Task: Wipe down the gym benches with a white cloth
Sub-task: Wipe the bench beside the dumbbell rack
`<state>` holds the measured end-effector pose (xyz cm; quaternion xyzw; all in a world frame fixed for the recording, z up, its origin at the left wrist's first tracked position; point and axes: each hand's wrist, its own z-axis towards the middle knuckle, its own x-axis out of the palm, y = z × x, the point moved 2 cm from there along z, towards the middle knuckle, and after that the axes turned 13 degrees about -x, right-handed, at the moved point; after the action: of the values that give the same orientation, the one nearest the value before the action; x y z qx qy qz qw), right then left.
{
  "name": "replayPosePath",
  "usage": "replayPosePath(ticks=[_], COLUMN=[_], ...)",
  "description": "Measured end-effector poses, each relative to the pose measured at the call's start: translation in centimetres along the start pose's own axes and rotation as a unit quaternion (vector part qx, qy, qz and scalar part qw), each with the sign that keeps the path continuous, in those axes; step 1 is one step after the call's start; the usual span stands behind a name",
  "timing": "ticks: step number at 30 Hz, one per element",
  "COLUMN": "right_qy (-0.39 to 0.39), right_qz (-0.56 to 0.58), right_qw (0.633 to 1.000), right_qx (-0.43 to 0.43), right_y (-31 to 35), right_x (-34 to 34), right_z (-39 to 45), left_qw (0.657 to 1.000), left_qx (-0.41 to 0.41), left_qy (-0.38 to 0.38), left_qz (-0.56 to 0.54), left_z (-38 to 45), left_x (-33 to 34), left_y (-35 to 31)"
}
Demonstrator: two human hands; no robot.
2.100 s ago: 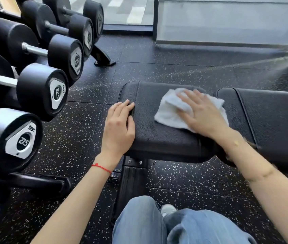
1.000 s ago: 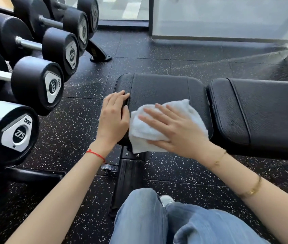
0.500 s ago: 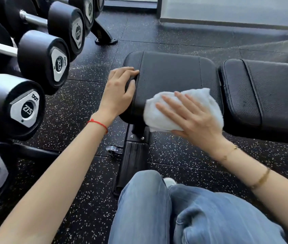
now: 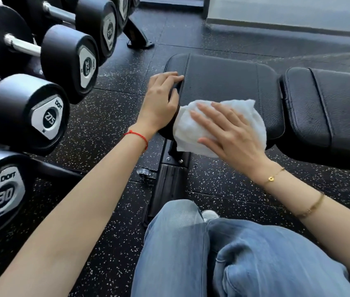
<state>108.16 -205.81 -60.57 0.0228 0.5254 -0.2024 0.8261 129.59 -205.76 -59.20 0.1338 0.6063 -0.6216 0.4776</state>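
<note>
A black padded gym bench lies across the view, with its seat pad (image 4: 225, 82) in the centre and a longer back pad (image 4: 330, 99) to the right. A white cloth (image 4: 253, 116) is draped over the seat pad's near left corner. My right hand (image 4: 229, 133) presses flat on the cloth with fingers spread and straight. My left hand (image 4: 161, 101) rests on the left end of the seat pad, fingers bent over its edge.
A rack of black dumbbells (image 4: 47, 116) stands close on the left. The bench's black base leg (image 4: 169, 185) runs toward my knees (image 4: 223, 254) in blue jeans. Speckled black rubber floor (image 4: 110, 82) surrounds the bench; a glass wall (image 4: 287, 11) is at the back.
My right hand slid the cloth from the top of the seat pad down to its near left corner and front edge. My left hand stayed on the pad's left end.
</note>
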Motion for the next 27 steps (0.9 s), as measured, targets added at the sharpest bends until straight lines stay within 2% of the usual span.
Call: replayPosePath(ticks=[5,8,12,19,24,27], right_qy=[-0.019,-0.014,-0.011,-0.038,0.003,0.015], right_qz=[-0.091,-0.137,-0.135,-0.139,-0.129,-0.118], right_qw=[0.996,0.99,0.99,0.989,0.992,0.993], right_qx=[-0.017,-0.018,-0.028,0.025,0.0,-0.008], right_y=[-1.6,-1.2,1.1,-1.6,1.1,0.5], right_x=[-0.6,-0.1,1.7,-0.5,1.4,1.1], right_z=[-3.8,-2.5,1.9,-3.8,1.6,0.7], left_qw=[1.0,1.0,1.0,1.0,1.0,1.0], left_qx=[0.007,0.003,-0.005,0.007,0.004,0.006], left_qy=[0.0,-0.003,0.004,-0.011,-0.009,-0.009], left_qz=[-0.006,-0.01,-0.024,-0.018,-0.022,-0.021], left_z=[0.0,0.0,0.2,0.1,0.3,0.2], left_x=[-0.1,0.1,0.3,0.3,0.5,0.4], left_y=[0.0,0.1,0.3,0.2,0.2,0.2])
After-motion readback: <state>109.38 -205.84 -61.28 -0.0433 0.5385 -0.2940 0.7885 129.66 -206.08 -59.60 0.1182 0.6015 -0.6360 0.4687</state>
